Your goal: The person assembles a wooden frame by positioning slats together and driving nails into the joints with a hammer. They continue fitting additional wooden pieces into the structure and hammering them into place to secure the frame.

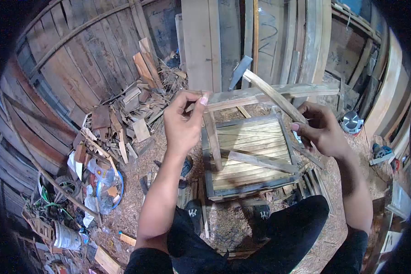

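Nearest the camera, the person's dark-trousered legs and two black shoes point(192, 213) stand on a floor point(223, 223) covered in sawdust and shavings. Just beyond the feet a slatted wooden panel point(249, 153) lies flat on the floor, with a loose batten point(260, 161) resting slantwise across its slats. Above it the left hand point(182, 123) has its fingers point(201, 101) closed in a pinch on the end of a long wooden rail point(269, 93), which runs level towards the right; a short upright piece point(213, 141) hangs down from that rail near the hand. The right hand point(322, 130) is closed around a thinner wooden strip point(274, 96) that slopes up and leftwards, crossing the rail. To the left, a heap of offcuts point(123, 123) and rubbish spreads over the floor, with a blue-rimmed bucket point(109, 189) among it. Farthest off, boards point(201, 41) lean upright against the plank wall point(77, 59).
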Motion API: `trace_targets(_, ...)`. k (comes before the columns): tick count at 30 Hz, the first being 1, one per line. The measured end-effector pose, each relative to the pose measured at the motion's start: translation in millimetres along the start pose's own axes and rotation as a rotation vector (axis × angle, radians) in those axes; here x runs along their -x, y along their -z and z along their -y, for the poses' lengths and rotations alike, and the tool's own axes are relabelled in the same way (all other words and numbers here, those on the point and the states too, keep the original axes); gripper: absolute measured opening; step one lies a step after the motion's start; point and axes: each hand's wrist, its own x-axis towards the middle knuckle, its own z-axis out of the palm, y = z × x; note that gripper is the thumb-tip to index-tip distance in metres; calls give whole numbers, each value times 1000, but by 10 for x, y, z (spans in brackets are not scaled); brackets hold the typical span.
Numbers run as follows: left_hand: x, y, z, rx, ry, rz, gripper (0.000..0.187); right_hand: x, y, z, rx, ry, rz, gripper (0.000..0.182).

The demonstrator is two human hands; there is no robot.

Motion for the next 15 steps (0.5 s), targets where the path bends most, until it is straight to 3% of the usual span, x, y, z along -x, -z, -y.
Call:
trace_targets(13, 6, -26, -127, -9, 59, -13, 8, -298, -119, 280, 226, 265, 48, 35)
trace_targets(15, -3, -43, -37, 0, 1, -19, 8, -332, -78, 246, 279, 390, 79, 41)
